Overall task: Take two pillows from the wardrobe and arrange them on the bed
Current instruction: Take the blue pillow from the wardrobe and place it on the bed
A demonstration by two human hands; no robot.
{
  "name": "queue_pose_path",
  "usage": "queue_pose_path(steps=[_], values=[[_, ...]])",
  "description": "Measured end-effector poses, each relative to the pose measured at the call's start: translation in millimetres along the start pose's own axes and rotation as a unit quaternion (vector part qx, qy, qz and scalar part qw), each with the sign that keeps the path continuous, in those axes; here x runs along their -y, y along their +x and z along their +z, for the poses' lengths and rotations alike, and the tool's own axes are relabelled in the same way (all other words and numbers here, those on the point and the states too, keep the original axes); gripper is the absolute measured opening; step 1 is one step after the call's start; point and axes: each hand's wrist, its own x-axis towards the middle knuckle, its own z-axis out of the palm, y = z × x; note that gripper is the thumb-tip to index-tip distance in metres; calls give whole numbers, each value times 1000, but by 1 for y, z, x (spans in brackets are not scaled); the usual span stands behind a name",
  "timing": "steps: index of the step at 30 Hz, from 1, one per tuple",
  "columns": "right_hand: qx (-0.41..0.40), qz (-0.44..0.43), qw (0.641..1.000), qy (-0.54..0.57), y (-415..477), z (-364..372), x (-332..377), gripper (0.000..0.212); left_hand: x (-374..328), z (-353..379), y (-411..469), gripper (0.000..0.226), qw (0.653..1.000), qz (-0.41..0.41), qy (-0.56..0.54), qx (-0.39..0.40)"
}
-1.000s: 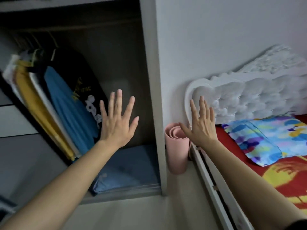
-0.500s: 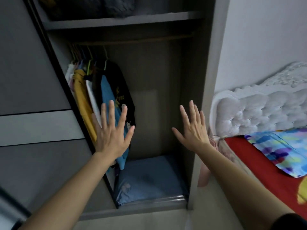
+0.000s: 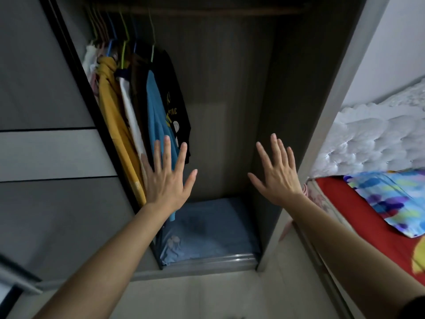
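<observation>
The open wardrobe [image 3: 230, 100] fills the middle of the view. On its floor lies a flat blue pillow [image 3: 207, 229]. My left hand [image 3: 167, 180] is raised in front of the hanging clothes, fingers spread, holding nothing. My right hand [image 3: 278, 176] is raised by the wardrobe's right side panel, fingers spread and empty too. Both hands hover above the blue pillow without touching it. On the right, a colourful patterned pillow [image 3: 388, 199] lies on the bed's red sheet [image 3: 363, 217].
Several garments [image 3: 128, 116] hang from a rail at the wardrobe's left side. A grey sliding door [image 3: 46, 146] stands to the left. The white tufted headboard [image 3: 377, 141] is behind the bed. The pale floor [image 3: 207, 295] lies below.
The view has swung left and closer to the wardrobe, and the bed has slid to the right edge. Both hands stay raised and spread, now framing the wardrobe opening.
</observation>
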Motion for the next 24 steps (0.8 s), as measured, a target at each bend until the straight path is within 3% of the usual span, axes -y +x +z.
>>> queue_pose_path(steps=[7,13,20,24], values=[[52,17,998,33,43,119,-28,86,-11,114,55,73,999,9,-10,42],[153,20,985,79,72,233,-50,85,-22,235,89,70,994,28,-17,109],[297,4,951,85,67,363,-51,84,-12,363,61,68,972,3,-24,232],[341,8,936,81,34,449,-44,84,4,452,23,70,953,7,-31,301]])
